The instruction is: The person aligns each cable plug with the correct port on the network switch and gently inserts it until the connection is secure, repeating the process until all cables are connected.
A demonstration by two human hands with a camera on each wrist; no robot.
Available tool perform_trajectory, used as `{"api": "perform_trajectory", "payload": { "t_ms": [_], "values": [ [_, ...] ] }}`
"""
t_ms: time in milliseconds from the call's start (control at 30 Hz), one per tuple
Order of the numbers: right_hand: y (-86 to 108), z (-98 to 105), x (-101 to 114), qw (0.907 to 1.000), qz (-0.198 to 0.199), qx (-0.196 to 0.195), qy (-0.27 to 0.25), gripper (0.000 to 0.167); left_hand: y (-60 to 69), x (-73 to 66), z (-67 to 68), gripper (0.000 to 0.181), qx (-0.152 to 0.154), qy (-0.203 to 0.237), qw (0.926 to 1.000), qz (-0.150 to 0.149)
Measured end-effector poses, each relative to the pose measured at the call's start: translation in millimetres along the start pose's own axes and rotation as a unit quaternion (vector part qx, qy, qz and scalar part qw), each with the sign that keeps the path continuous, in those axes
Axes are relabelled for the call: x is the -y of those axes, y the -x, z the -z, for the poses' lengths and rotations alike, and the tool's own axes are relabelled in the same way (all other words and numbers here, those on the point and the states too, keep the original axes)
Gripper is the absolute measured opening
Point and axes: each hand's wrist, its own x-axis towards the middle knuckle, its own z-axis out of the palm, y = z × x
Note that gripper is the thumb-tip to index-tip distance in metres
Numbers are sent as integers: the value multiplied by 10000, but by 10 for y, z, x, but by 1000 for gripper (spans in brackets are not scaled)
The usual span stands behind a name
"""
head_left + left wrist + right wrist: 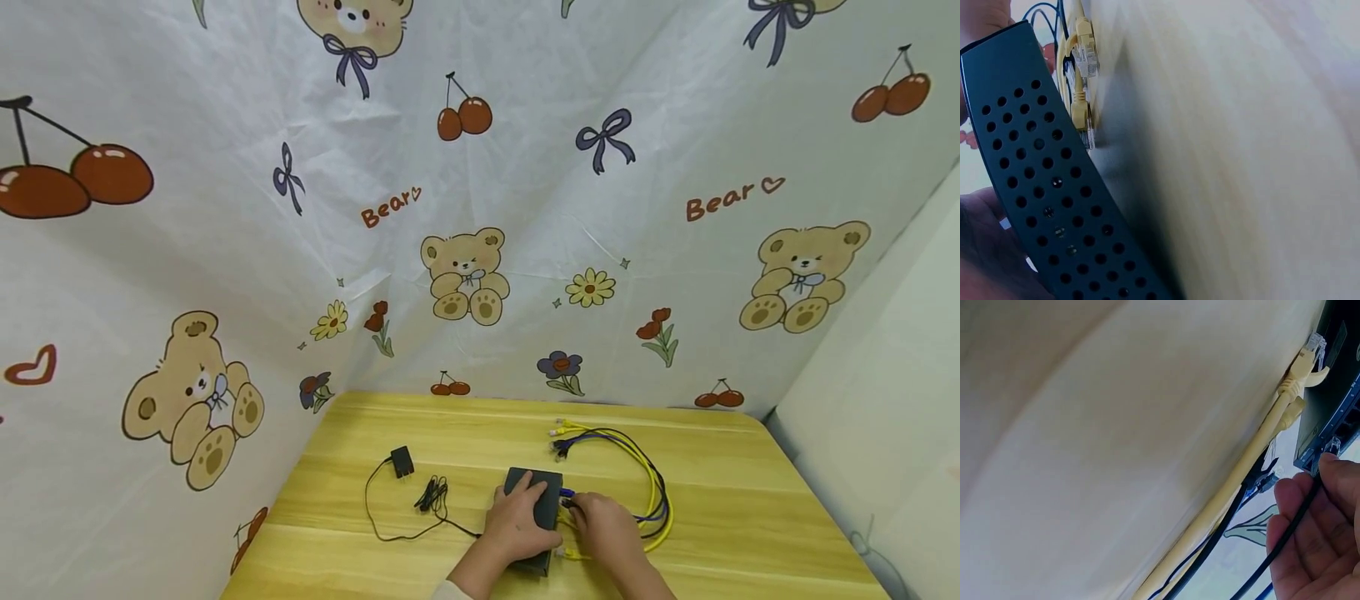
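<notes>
Presently, the black box (552, 492) is located on the wood-grain table (712, 467), between both hands, with its row of ports (1347, 419) facing the right hand. The left hand (517, 521) lies over the top of the box, fingers spread and touching the upper surface, thumb extended toward the port side. The right hand (606, 525) pinches a black cable (1279, 548) between thumb and fingers, just behind its clear plug (1334, 447); the plug is at the end of the port row, and whether it is fully seated cannot be determined. The remaining fingers of the right hand are gently bent alongside the cable. A blue plug (567, 492) is at the same side of the box, near the right hand's fingertips. Yellow cables (667, 508) curve on the table beyond the right hand, together with further black and blue cables. To the left of the box, a thin black cord (367, 504) with a tied bundle (432, 493) leads to a power adapter (402, 461).
</notes>
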Motion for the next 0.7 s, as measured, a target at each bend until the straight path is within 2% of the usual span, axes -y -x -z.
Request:
{"api": "perform_trajectory", "payload": {
  "t_ms": [133, 433, 700],
  "values": [
    [0, 14, 3, 10000, 52, -40, -70, 5, 0, -9, 14, 80, 17, 62, 10000, -4],
    [-3, -162, -165, 9995, 244, -92, -164, 10, -26, 18, 2, 84, 70, 33, 10000, -12],
    [18, -106, -104, 9992, 334, -33, -216, 10, -16, 41, -26, 85, 86, 80, 9999, 19]
  ]
}}
